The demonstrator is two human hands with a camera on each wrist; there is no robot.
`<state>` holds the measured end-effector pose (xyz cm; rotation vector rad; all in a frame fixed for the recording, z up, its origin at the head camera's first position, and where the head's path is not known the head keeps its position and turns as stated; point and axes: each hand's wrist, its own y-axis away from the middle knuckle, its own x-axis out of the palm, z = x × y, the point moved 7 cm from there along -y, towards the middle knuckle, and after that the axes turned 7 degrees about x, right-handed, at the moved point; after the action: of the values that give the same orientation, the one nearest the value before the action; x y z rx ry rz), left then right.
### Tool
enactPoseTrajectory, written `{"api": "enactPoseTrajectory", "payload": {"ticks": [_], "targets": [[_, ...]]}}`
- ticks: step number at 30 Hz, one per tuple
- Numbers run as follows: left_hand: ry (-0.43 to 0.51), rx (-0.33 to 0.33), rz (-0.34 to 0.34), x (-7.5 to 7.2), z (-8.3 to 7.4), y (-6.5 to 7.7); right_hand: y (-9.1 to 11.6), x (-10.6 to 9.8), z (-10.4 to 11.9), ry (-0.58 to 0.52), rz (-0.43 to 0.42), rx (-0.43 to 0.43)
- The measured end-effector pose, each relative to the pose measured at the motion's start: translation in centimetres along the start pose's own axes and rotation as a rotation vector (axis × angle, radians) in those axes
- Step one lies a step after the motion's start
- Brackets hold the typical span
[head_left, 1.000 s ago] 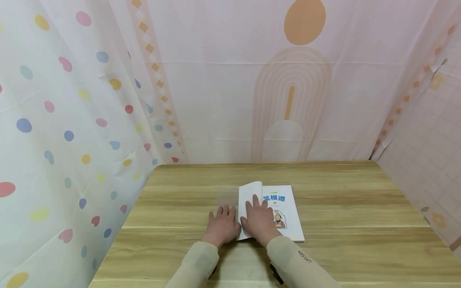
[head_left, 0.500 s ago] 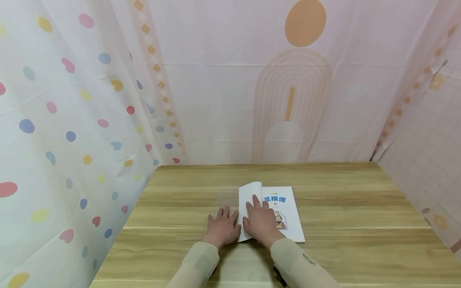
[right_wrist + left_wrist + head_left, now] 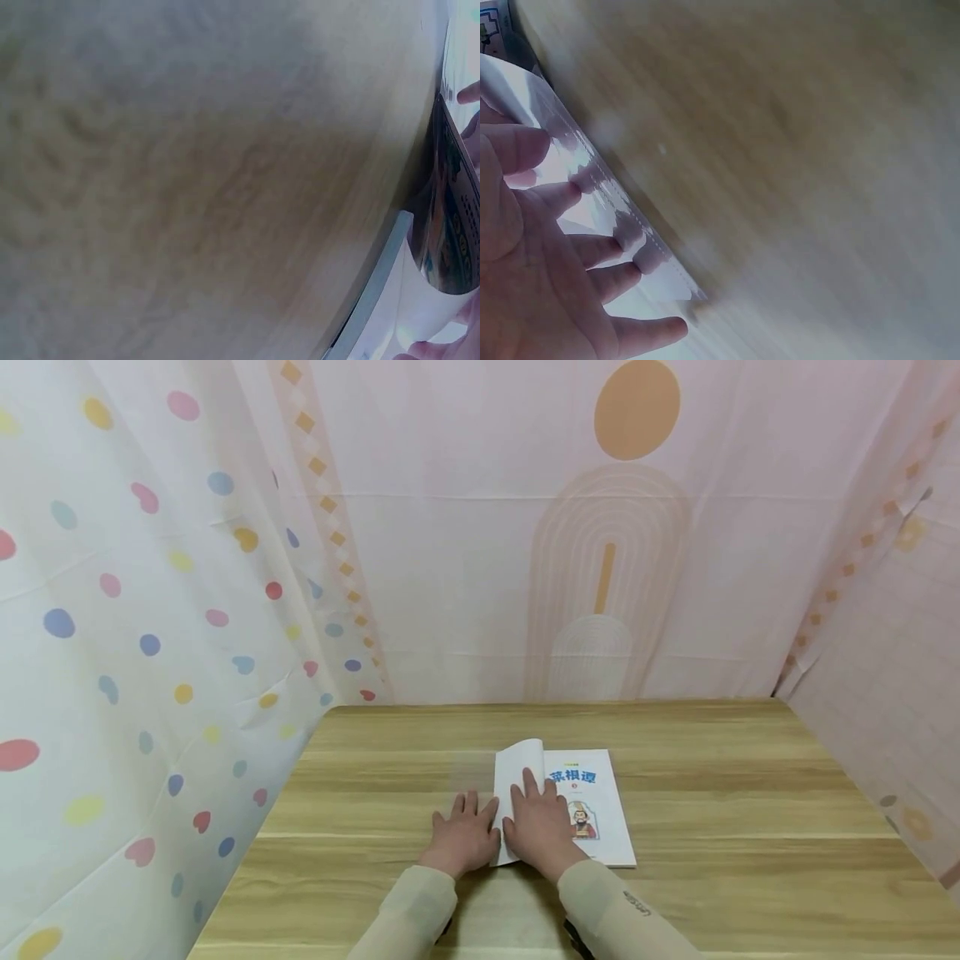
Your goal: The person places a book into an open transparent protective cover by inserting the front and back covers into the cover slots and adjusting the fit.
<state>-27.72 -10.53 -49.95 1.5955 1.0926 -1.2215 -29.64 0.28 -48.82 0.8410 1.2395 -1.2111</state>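
A thin book (image 3: 606, 814) with blue Chinese characters and a small cartoon figure on its first page lies on the table, its front cover (image 3: 517, 767) turned over to the left. My right hand (image 3: 542, 827) lies on the white inner side of that cover, fingers spread. Left of the book, my left hand (image 3: 461, 839) rests with spread fingers on a clear plastic sheet (image 3: 649, 229), its thumb side by the cover's edge. The right wrist view shows the cover's dark printed outer side (image 3: 454, 217) curving up from the book's edge (image 3: 371, 292).
The wood-grain table (image 3: 720, 793) stretches out on both sides of the book. Behind it hangs a pale curtain (image 3: 450, 568) with an arch pattern. A dotted curtain (image 3: 150, 693) borders the left side, and another sheet (image 3: 907, 693) the right.
My right hand and the turned cover have shifted very slightly left over the last half second. My left hand stays nearly where it was.
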Motion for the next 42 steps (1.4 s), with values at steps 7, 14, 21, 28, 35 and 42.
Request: {"api": "enactPoseTrajectory", "payload": {"ticks": [7, 14, 21, 28, 35, 42], "targets": [[-0.002, -0.004, 0.015, -0.1, 0.2, 0.0, -0.1, -0.8, -1.4, -0.194, 0.067, -0.037], [0.027, -0.01, 0.016, -0.4, 0.4, 0.0, -0.2, 0.1, -2.0, -0.167, 0.094, -0.091], [0.035, -0.007, 0.03, -0.3, 0.2, -0.1, 0.0, 0.2, -1.5, -0.113, 0.081, -0.114], [0.053, 0.003, 0.029, -0.5, 0.4, -0.1, 0.0, 0.5, -3.0, -0.296, 0.112, -0.123], [0.093, 0.045, 0.004, -0.9, 0.4, -0.2, 0.4, 0.6, -2.6, -0.23, 0.113, -0.162], [0.12, 0.051, -0.011, -1.0, 0.5, -0.4, 0.9, 0.4, -2.3, -0.23, 0.116, -0.176]]}}
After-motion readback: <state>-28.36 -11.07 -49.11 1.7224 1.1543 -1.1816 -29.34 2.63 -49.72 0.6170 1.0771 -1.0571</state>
